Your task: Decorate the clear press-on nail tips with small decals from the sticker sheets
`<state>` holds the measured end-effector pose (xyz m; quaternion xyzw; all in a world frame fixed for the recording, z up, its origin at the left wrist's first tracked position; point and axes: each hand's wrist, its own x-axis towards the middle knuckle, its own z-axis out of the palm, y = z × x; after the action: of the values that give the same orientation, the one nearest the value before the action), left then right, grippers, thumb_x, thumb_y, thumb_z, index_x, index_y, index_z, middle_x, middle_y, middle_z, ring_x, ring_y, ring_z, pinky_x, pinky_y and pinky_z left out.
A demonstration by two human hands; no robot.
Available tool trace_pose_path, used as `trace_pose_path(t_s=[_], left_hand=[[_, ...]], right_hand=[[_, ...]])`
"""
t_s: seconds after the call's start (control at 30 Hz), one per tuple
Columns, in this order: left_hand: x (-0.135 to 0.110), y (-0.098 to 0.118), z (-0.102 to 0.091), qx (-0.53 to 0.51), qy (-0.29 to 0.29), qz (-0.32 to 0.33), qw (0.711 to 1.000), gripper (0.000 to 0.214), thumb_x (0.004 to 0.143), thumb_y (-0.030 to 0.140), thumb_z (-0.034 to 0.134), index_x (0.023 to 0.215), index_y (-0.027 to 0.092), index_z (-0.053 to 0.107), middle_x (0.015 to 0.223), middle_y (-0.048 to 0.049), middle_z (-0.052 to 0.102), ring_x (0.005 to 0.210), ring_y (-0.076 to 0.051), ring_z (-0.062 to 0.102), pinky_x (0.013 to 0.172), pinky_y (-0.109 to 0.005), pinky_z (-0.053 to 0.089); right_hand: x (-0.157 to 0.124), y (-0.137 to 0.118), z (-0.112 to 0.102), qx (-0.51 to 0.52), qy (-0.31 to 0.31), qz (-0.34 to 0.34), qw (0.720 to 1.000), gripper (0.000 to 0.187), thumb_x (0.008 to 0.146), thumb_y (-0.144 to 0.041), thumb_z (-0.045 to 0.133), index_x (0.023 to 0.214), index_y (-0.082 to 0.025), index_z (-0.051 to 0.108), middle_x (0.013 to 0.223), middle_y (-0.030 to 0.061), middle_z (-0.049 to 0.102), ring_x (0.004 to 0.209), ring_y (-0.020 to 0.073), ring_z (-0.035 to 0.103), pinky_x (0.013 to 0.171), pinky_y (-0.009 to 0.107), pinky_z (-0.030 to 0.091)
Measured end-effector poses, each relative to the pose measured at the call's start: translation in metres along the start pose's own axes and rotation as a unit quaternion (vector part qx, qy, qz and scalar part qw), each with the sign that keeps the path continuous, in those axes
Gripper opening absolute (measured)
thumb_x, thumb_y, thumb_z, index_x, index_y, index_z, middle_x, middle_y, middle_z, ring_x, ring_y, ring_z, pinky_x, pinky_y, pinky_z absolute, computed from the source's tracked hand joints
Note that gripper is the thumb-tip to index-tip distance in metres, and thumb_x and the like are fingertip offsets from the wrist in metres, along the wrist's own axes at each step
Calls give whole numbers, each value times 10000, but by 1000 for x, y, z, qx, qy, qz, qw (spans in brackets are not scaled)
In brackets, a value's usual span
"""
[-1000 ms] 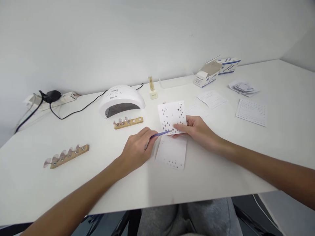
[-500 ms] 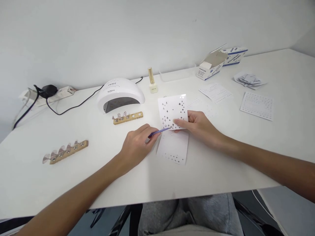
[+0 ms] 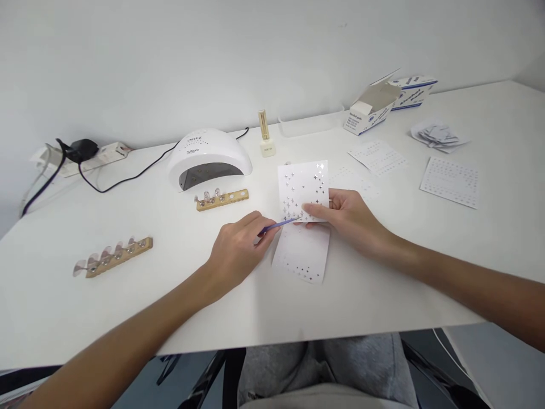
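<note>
My left hand (image 3: 244, 244) pinches purple tweezers (image 3: 276, 225), whose tip meets the lower edge of a white sticker sheet (image 3: 303, 182). Silver star shapes cover that sheet. My right hand (image 3: 347, 210) grips it by its lower right side, thumb on the front and fingers behind. Below it, a second star sticker sheet (image 3: 300, 255) lies on the table, partly hidden by the held one. Whether a star is caught in the tweezers is too small to tell.
A white nail lamp (image 3: 208, 156) stands at the back left. Two wooden stands (image 3: 223, 200) carry clear nail tips. Behind are a polish bottle (image 3: 267, 145), a clear tray (image 3: 310, 128) and alcohol pad boxes (image 3: 372, 113). More sticker sheets (image 3: 450, 182) and a packet pile (image 3: 438, 135) lie right.
The camera view has shifted slightly. Both hands hold nearly the same pose, with the tweezer tip still at the sheet's lower edge.
</note>
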<state>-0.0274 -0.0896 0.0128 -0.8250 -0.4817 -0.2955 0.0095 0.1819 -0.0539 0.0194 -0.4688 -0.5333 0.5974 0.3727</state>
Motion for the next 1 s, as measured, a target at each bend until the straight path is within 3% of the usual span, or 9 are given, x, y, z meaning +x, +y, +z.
trace_pose_path(t_s=[0.17, 0.5, 0.7, 1.0], left_hand=[[0, -1, 2, -4, 13, 7, 1000, 156, 855, 239, 575, 781, 153, 681, 619, 19, 597, 478, -52, 434, 459, -196, 339], [0, 0, 2, -6, 11, -8, 1000, 127, 847, 236, 588, 785, 165, 672, 628, 34, 590, 495, -48, 434, 453, -194, 331], [0, 2, 3, -12, 14, -13, 1000, 120, 844, 228, 593, 778, 162, 667, 632, 35, 595, 495, -47, 432, 458, -193, 336], [2, 2, 3, -22, 13, -20, 999, 128, 845, 234, 593, 766, 161, 663, 626, 33, 588, 508, -51, 447, 466, -195, 347]], right_hand=[[1, 3, -1, 15, 6, -2, 1000, 183, 777, -345, 678, 797, -166, 642, 792, 34, 694, 789, 204, 699, 719, 314, 570], [0, -3, 3, 60, 10, 12, 998, 160, 776, -290, 679, 675, -187, 610, 687, 6, 671, 712, 164, 690, 630, 244, 552], [0, -6, 3, 76, 23, 18, 997, 132, 774, -238, 688, 672, -188, 621, 464, -63, 483, 601, 143, 667, 582, 230, 533], [1, -5, 2, 83, 2, 21, 996, 113, 800, -223, 660, 705, -167, 634, 660, 3, 624, 705, 149, 668, 654, 252, 562]])
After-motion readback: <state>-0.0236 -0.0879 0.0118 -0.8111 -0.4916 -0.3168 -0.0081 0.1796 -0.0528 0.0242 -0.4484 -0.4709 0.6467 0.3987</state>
